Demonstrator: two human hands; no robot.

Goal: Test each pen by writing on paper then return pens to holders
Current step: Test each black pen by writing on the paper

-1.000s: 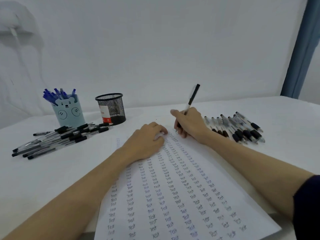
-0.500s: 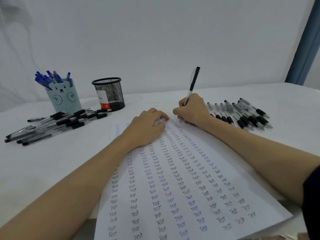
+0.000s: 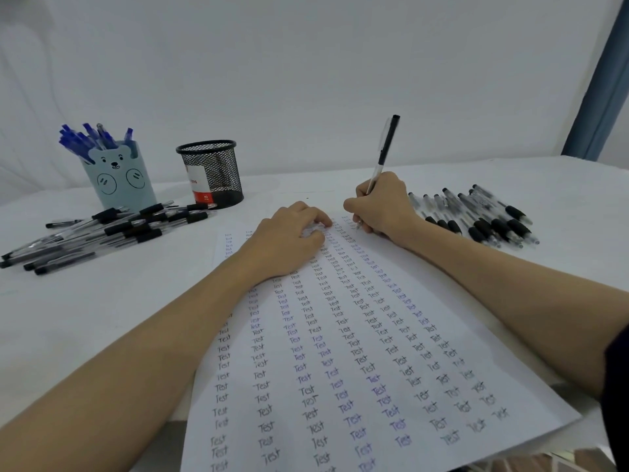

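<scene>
A person's right hand (image 3: 381, 206) grips a black-capped pen (image 3: 384, 151), its tip down near the far end of a paper sheet (image 3: 374, 352) filled with columns of "Test", forearm stretched across the desk (image 3: 85, 318). The left hand (image 3: 289, 236) lies on the sheet, fingers loosely curled, holding nothing. Loose pens (image 3: 476, 216) lie toward the desk's right edge, more pens (image 3: 95, 229) toward its left, before a bear holder (image 3: 117, 178) and mesh holder (image 3: 212, 173)
</scene>
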